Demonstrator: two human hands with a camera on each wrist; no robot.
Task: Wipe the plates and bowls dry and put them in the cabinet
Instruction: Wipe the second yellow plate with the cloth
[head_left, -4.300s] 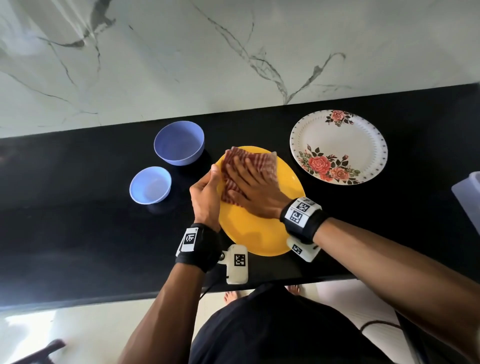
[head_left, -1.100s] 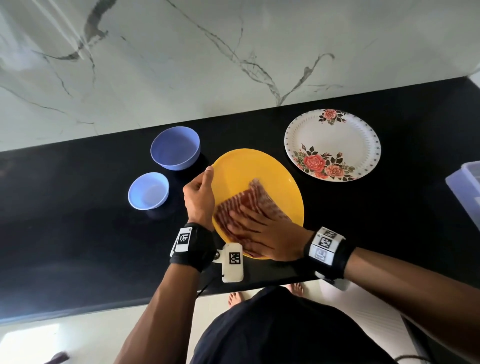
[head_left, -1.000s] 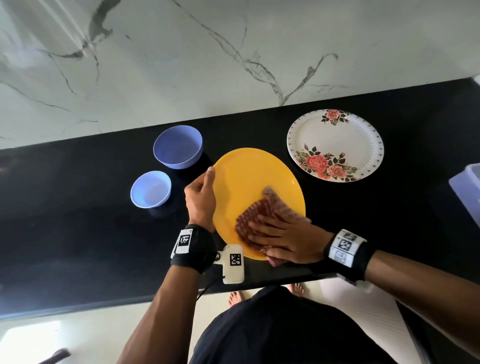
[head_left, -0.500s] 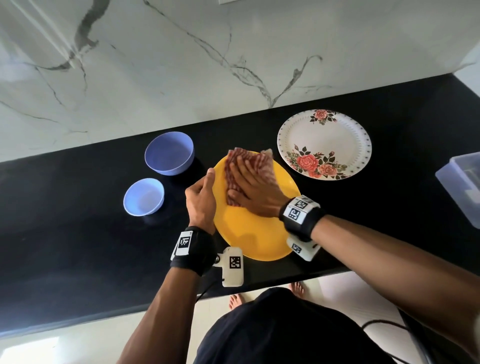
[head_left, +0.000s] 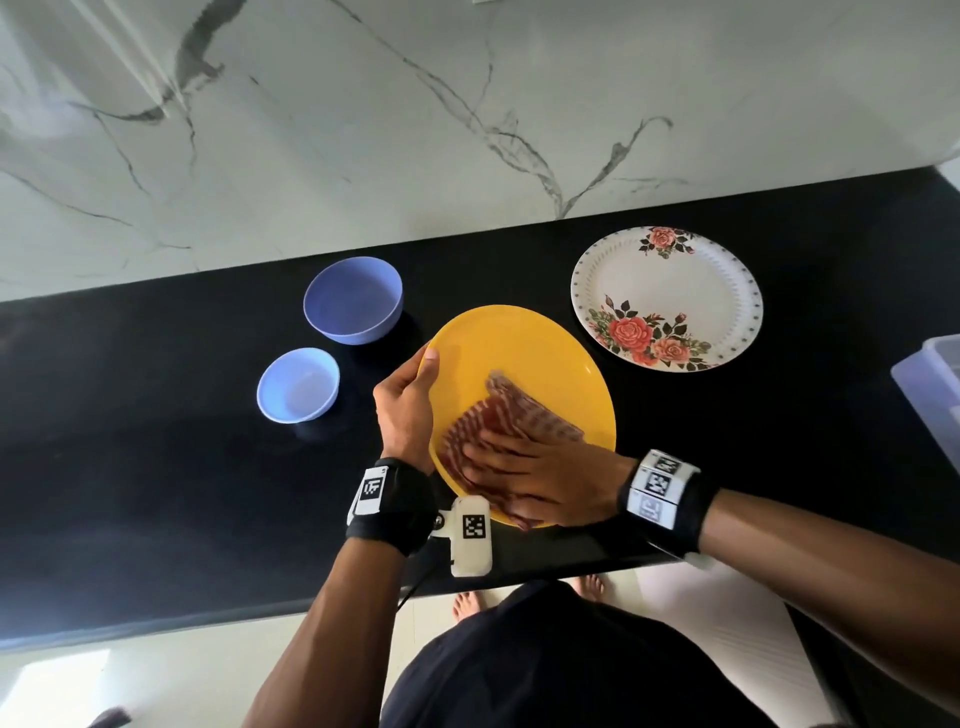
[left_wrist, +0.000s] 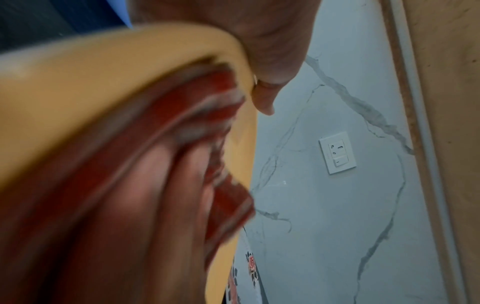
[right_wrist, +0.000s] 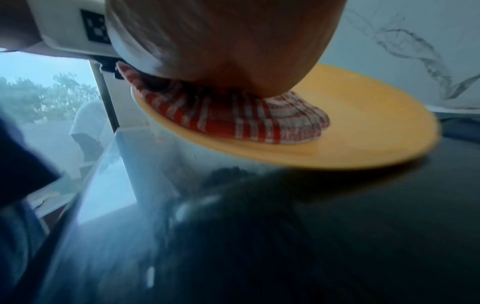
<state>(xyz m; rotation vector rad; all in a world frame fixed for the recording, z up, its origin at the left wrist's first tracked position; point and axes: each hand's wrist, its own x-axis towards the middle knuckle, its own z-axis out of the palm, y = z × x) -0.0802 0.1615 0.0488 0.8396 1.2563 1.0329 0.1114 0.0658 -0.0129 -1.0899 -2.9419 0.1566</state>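
Note:
A yellow plate (head_left: 524, 358) lies on the black counter (head_left: 156, 467) near its front edge. My left hand (head_left: 408, 410) grips the plate's left rim, thumb on top. My right hand (head_left: 540, 475) lies flat, fingers straight, pressing a red striped cloth (head_left: 524, 415) onto the near part of the plate. In the right wrist view the cloth (right_wrist: 241, 121) is bunched under the palm on the yellow plate (right_wrist: 363, 131). The left wrist view shows the plate's rim (left_wrist: 103, 67) blurred, with the cloth (left_wrist: 228, 207) behind it. A floral white plate (head_left: 670, 291), a large blue bowl (head_left: 353, 299) and a small blue bowl (head_left: 298, 384) stand nearby.
A marble wall (head_left: 467, 104) backs the counter. A clear plastic container (head_left: 935, 395) sits at the right edge. A wall socket (left_wrist: 337, 152) shows in the left wrist view. Bare black counter stretches to the left.
My right hand has dragged the cloth from the plate's far side back to its near side. The left hand has kept its grip on the rim.

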